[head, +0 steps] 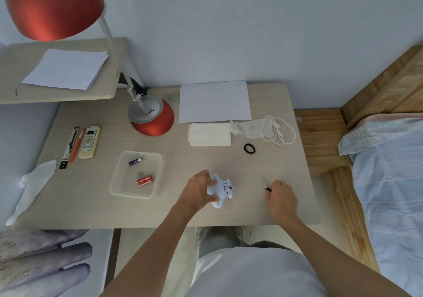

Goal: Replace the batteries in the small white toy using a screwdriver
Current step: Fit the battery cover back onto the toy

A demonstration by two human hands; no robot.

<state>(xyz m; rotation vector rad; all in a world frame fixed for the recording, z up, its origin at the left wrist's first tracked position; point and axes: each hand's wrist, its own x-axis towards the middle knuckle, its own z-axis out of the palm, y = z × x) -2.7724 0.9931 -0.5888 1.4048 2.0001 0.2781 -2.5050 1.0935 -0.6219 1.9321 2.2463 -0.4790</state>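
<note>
Desk (91, 193) fills mid frame, the whole job sits on it. Lamp (155, 122) is upper left, its shade hanging out over the desk's left side, not over the work area. Paper sheet (214, 100) is at the back centre, out of the way.

Clear tray (128, 182), left of centre, acts as a parts bin so cells don't roll off. Inside, a red battery pair (145, 180) lies near the middle and one blue battery (135, 161) at the far edge, well apart. My guess is that's to keep old and new separate, but can't tell which is which.

Left hand (199, 190), lower centre, has fingers and thumb wrapped round the white toy (223, 190), pinning it to the desk just right of the tray. The toy lies flat w/ what looks like the battery bay facing up and towards the right hand. Small red/blue bits show there. Too small to tell if the cover's off or cells are fitted.

Right hand (282, 197), lower right, is clenched round the screwdriver (264, 182) handle. The shaft points up-left in frame, tip clear of the toy and not engaged.

Judgement: the toy's braced for driver work, and the next move is to bring the tip to the screw. Risk is a tiny screw getting lost if it isn't dropped in the tray.
</note>
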